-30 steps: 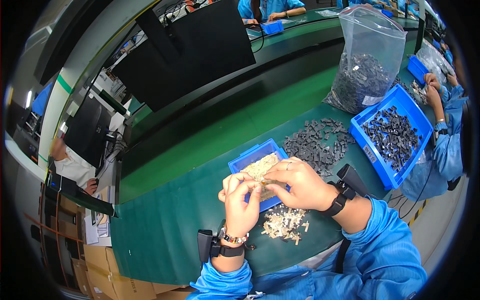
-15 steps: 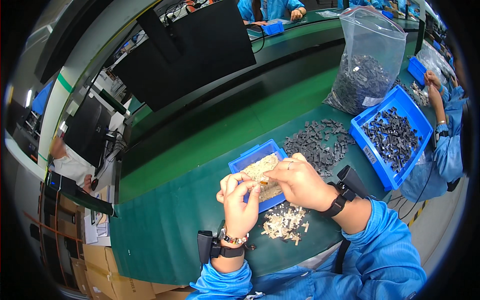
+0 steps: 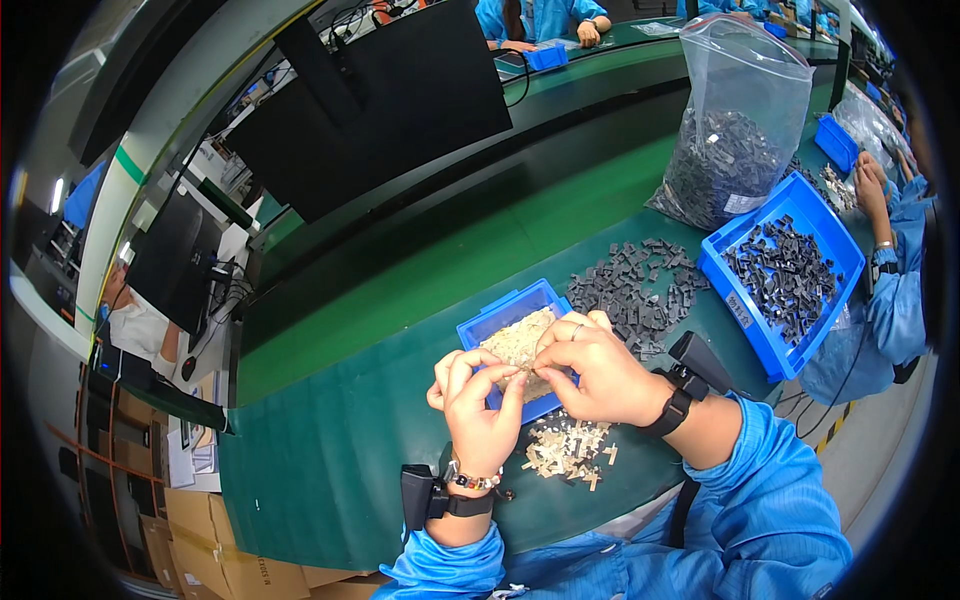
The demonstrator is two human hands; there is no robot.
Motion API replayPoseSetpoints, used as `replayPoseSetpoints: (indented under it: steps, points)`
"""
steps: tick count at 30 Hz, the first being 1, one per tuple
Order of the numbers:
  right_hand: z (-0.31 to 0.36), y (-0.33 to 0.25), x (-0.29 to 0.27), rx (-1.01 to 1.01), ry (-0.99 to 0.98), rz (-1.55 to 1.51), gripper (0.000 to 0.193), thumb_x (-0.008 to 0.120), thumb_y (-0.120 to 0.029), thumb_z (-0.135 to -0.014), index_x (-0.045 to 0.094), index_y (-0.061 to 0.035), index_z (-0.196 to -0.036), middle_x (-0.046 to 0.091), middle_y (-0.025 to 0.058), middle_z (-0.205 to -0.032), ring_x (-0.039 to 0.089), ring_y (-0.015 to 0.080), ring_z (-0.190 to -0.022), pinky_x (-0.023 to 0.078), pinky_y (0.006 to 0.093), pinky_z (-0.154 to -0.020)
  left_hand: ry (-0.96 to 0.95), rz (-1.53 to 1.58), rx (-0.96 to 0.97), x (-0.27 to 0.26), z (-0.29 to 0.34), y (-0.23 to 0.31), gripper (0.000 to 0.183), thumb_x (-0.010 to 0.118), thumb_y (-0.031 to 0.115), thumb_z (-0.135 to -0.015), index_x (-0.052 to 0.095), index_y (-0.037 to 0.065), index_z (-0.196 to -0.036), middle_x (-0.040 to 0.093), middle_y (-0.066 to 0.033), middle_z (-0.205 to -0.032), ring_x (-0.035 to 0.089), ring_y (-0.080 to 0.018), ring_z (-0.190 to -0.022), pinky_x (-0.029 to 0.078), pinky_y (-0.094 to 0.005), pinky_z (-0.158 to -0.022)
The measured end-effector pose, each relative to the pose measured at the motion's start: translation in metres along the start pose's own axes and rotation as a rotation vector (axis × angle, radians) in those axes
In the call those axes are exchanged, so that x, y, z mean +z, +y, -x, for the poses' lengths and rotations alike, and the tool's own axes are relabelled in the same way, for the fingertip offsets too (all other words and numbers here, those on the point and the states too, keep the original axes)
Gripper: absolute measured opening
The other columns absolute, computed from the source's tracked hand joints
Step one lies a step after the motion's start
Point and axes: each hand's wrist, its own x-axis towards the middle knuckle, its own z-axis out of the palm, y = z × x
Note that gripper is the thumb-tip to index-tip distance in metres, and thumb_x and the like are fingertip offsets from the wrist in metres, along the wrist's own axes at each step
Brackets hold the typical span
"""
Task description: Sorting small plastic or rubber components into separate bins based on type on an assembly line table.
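Note:
My left hand (image 3: 478, 408) and my right hand (image 3: 598, 378) meet above a small blue bin (image 3: 488, 322) with beige pieces (image 3: 520, 338) heaped in it. Thumb and forefinger of each hand are pinched together, the tips of both hands nearly touching. Whatever sits between them is too small and too covered to name. Just below the bin, a loose pile of small cream-coloured pieces (image 3: 568, 447) lies on the green mat (image 3: 330, 470). Beyond my right hand spreads a scatter of small dark grey pieces (image 3: 635, 290).
To the right stands a larger blue tray (image 3: 745, 318) holding dark pieces. Behind it is a clear zip bag (image 3: 735, 130) filled with similar pieces. A black panel (image 3: 370, 110) rises at the back. Co-workers in blue sleeves (image 3: 895, 310) sit at the right and far side.
My right fingertips have come down and in against the left ones. A small amber-coloured piece visible between them earlier is now covered.

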Motion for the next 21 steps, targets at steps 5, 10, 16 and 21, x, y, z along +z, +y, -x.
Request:
replayPoseSetpoints:
  steps: [5,10,16,21]
  points:
    - [0.0039,0.0013,0.0023,0.001,-0.032,0.020,0.007,0.067,-0.006,-0.077,0.068,-0.0111,-0.082,0.064,0.0015,-0.087,0.057,0.0216,-0.087,0.033,0.0363,-0.078,-0.081,-0.065,0.091,-0.0006,0.0006,0.0002,0.010,0.076,0.010,-0.075,0.074,0.010,-0.086,0.066,0.0002,-0.100,0.054,-0.0229,-0.106,0.034,-0.0374,-0.091]
    - [0.0045,0.0055,0.0029,-0.014,-0.031,0.021,0.010,0.065,-0.004,-0.079,0.070,-0.0113,-0.084,0.064,0.0016,-0.087,0.057,0.0212,-0.087,0.032,0.0367,-0.077,-0.109,-0.031,0.085,0.0029,-0.0001,-0.0054,0.010,0.075,0.010,-0.076,0.075,0.010,-0.086,0.066,-0.0002,-0.102,0.054,-0.0231,-0.107,0.034,-0.0376,-0.091]
    - [0.0014,0.0026,0.0020,-0.039,-0.036,0.041,0.010,0.065,-0.004,-0.078,0.070,-0.0109,-0.083,0.063,0.0017,-0.087,0.057,0.0212,-0.086,0.032,0.0366,-0.076,-0.091,-0.007,0.098,-0.0002,-0.0028,-0.0045,0.008,0.075,0.008,-0.075,0.074,0.009,-0.083,0.067,-0.0008,-0.100,0.056,-0.0238,-0.104,0.037,-0.0368,-0.088]
    - [0.0021,0.0020,0.0023,-0.069,-0.024,0.063,0.011,0.067,-0.003,-0.074,0.070,-0.0111,-0.082,0.063,0.0013,-0.087,0.057,0.0214,-0.086,0.033,0.0366,-0.076,-0.030,-0.016,0.133,0.0007,-0.0024,-0.0026,0.009,0.075,0.004,-0.071,0.072,0.008,-0.079,0.068,-0.0022,-0.092,0.058,-0.0244,-0.097,0.041,-0.0371,-0.084]
